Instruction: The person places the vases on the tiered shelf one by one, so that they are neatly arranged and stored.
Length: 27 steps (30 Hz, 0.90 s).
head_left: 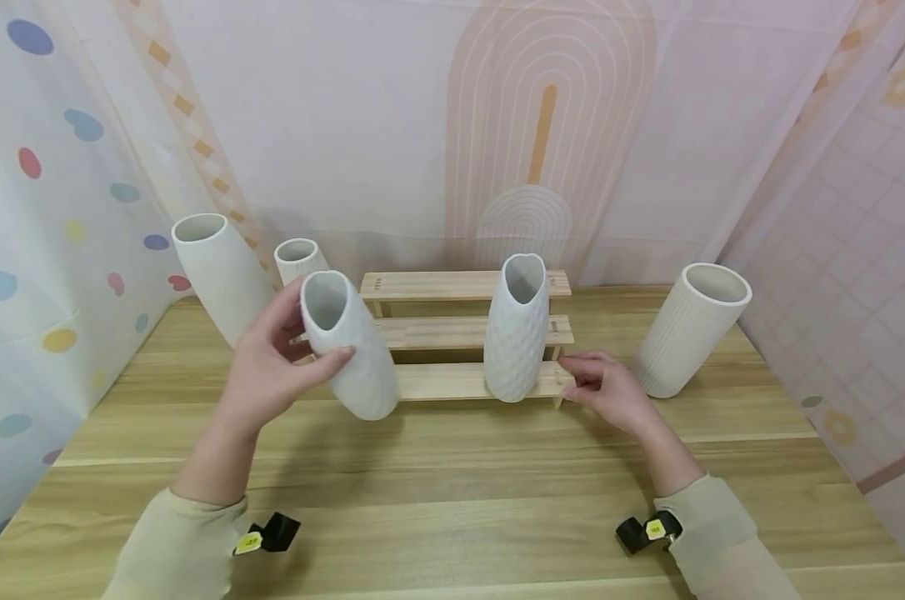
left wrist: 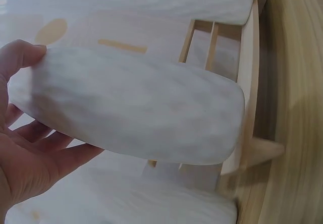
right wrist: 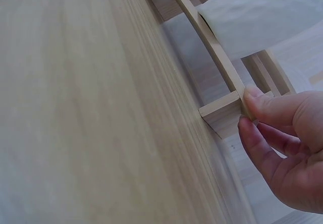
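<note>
My left hand (head_left: 267, 360) grips a white vase (head_left: 364, 367) near its slanted mouth, thumb in front and fingers behind. The vase tilts in front of the left part of a three-tier wooden stand (head_left: 443, 382); the left wrist view shows its faintly dimpled side (left wrist: 141, 105). Whether its base touches the stand cannot be told. Another white vase (head_left: 516, 346), dimpled and with a notched rim, stands on the lowest tier toward the right. With thumb and fingertips, my right hand (head_left: 610, 390) pinches the right end of that lowest tier (right wrist: 222, 60).
At the left stand a tall smooth white vase (head_left: 223, 271) and a smaller white vase (head_left: 299, 258), partly hidden by my left hand. A ribbed white vase (head_left: 685, 337) is just right of my right hand. Patterned curtains (head_left: 347, 125) enclose the wooden table (head_left: 452, 492).
</note>
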Available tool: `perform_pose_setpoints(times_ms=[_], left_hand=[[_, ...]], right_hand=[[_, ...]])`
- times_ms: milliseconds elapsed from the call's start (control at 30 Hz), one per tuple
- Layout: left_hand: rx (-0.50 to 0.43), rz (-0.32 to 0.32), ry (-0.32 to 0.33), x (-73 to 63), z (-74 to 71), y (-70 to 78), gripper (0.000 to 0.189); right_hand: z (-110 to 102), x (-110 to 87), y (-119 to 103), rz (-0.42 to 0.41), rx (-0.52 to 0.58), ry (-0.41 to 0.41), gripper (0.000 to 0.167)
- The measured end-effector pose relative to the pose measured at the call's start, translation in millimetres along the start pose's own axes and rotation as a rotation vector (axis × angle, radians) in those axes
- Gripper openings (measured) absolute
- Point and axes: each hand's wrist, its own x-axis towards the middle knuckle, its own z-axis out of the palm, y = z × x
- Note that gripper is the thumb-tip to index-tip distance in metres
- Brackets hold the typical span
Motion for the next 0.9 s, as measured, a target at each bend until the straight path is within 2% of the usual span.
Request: perform_pose_setpoints(times_ms=[233,500,900], left_hand=[[0.058,0.004,-0.066,6.4,22.7,-10.3,0.071],[0.041,-0.057,-0.063,16.2,37.4,-16.3,0.07],[0.038,-0.041,-0.097,30.7,54.2,-22.1,0.072]], right_hand=[[1,0.2,-1,0.011,-0.01,-0.001,0.043],[0,-0.3,-1,0.006,-0.011,0.003,0.042],[0,-0.5,-3,-0.001,-0.001,0.0,0.041]])
